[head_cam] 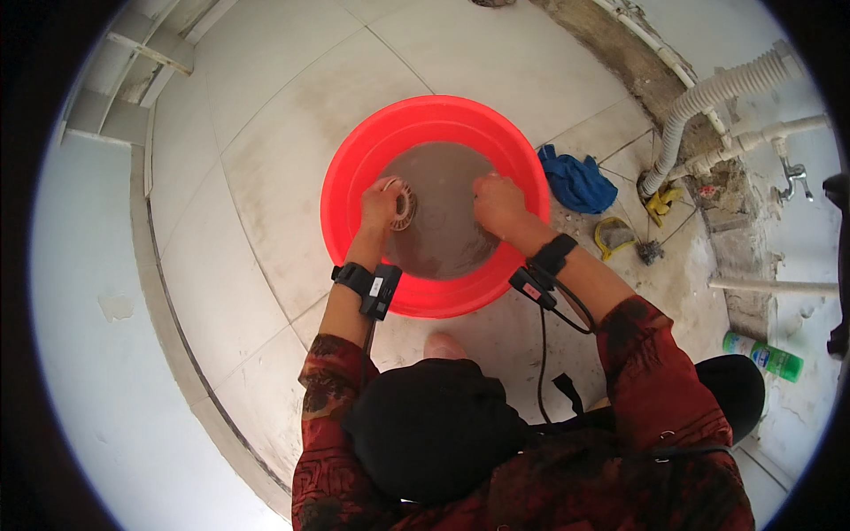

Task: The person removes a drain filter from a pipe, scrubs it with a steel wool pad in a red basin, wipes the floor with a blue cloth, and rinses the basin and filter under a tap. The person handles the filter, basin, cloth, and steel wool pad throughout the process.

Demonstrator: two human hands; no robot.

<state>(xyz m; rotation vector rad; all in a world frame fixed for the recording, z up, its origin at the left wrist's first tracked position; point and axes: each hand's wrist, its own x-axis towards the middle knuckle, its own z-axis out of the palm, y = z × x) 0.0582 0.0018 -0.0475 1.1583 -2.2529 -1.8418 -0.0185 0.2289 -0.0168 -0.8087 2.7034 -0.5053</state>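
Note:
A red plastic basin (pixel 438 302) stands on the floor before me, holding murky grey water (pixel 441 199). Over its left side, my left hand (pixel 378 204) grips the edge of a round, pale ring-shaped part (pixel 406 214) with slots or teeth around its rim. Its exact kind cannot be made out. My right hand (pixel 499 204) is curled above the water at the basin's right side. Its fingers point away from the view, so whether anything is in them is hidden. Both wrists wear black straps with small cabled boxes.
Right of the basin lie a blue cloth (pixel 579 184), a yellow-rimmed mesh strainer (pixel 615 237), a dark scrubbing pad (pixel 649 252) and a yellow cloth or glove (pixel 662 202). A corrugated drain hose (pixel 677 123) enters the floor by a metal tap (pixel 793 178). A green spray can (pixel 764 356) lies nearer me.

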